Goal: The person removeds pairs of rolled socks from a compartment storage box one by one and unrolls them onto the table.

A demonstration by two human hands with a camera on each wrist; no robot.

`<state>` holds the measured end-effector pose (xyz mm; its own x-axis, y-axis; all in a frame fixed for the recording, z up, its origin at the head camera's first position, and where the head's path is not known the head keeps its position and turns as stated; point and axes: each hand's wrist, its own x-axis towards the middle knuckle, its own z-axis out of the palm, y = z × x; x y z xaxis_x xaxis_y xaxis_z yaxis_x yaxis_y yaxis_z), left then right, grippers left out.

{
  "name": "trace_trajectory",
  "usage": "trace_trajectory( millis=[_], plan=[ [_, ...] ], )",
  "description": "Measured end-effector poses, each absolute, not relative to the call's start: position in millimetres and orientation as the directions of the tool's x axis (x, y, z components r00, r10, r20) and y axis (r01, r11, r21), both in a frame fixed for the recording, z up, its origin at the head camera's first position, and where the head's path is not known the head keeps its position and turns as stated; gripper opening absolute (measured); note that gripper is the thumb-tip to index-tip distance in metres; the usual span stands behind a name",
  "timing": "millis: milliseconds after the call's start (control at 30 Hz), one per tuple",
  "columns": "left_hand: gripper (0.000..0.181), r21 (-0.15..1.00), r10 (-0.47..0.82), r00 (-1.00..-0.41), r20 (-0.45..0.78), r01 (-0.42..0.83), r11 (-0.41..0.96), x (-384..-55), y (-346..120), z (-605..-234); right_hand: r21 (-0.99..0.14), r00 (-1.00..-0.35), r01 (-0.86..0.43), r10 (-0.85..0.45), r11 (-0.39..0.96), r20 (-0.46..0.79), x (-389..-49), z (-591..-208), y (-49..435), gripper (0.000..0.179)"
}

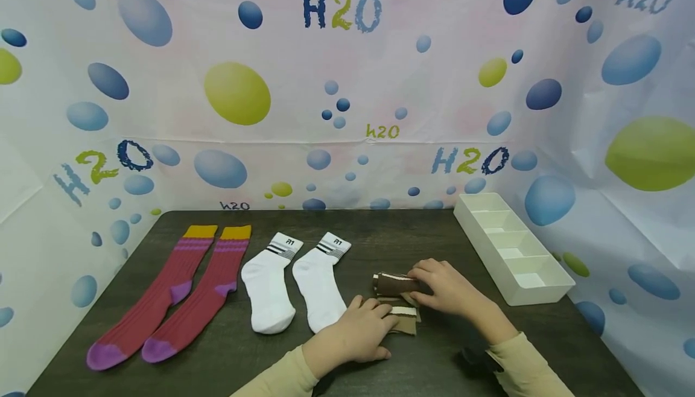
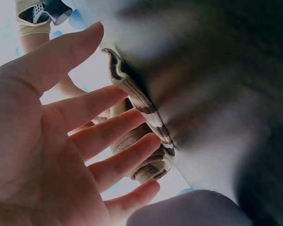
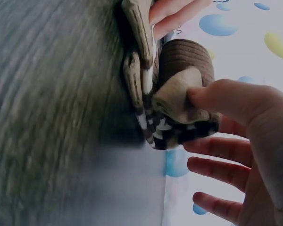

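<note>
A pair of brown-and-tan socks (image 1: 391, 283) lies partly rolled at the right of the table, with white-striped cuffs (image 1: 404, 323) flat toward the near side. My right hand (image 1: 453, 291) pinches the rolled part; in the right wrist view its thumb presses a tan heel patch (image 3: 179, 92) while the other fingers spread behind. My left hand (image 1: 355, 332) rests over the left end of the flat cuffs, its fingers extended and fingertips at the fabric (image 2: 137, 99) in the left wrist view. Part of the cuffs is hidden under that hand.
Two white socks (image 1: 268, 291) lie flat left of my left hand. Farther left are two long red socks (image 1: 190, 300) with purple toes and yellow cuffs. A white box (image 1: 534, 264) with several compartments stands at the table's right edge.
</note>
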<state>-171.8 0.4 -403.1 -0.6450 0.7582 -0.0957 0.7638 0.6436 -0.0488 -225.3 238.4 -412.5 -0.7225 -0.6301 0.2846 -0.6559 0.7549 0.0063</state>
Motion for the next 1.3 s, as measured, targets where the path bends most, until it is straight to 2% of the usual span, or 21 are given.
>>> trace_trajectory(
  millis=[267, 500, 700, 867, 933, 1000, 1133, 1300],
  plan=[
    [0.056, -0.043, 0.76, -0.642, -0.104, 0.766, 0.641, -172, -1, -403, 0.004, -0.669, -0.709, -0.675, 0.705, 0.311, -226, -415, 225, 0.041],
    [0.052, -0.068, 0.768, -0.636, -0.08, 0.772, 0.632, -171, -2, -403, 0.08, -0.608, -0.743, -0.721, 0.664, 0.333, -237, -416, 213, 0.047],
    [0.05, -0.093, 0.77, -0.636, -0.059, 0.771, 0.63, -171, -2, -404, 0.128, -0.603, -0.737, -0.731, 0.663, 0.319, -256, -413, 210, 0.045],
    [0.05, -0.09, 0.775, -0.63, -0.058, 0.776, 0.624, -170, -6, -403, 0.18, -0.526, -0.76, -0.754, 0.624, 0.393, -271, -411, 209, 0.037],
    [0.049, -0.084, 0.775, -0.629, -0.058, 0.777, 0.624, -170, -7, -403, 0.19, -0.489, -0.776, -0.763, 0.602, 0.423, -276, -411, 208, 0.029],
    [0.049, -0.078, 0.777, -0.627, -0.06, 0.779, 0.622, -170, -8, -403, 0.179, -0.478, -0.787, -0.767, 0.59, 0.428, -278, -410, 207, 0.022],
    [0.049, -0.072, 0.781, -0.622, -0.058, 0.783, 0.618, -171, -9, -404, 0.135, -0.513, -0.792, -0.768, 0.596, 0.383, -279, -409, 206, 0.01],
    [0.049, -0.081, 0.779, -0.624, -0.058, 0.781, 0.62, -170, -10, -406, 0.115, -0.572, -0.77, -0.758, 0.628, 0.313, -279, -409, 206, 0.024]
  ],
)
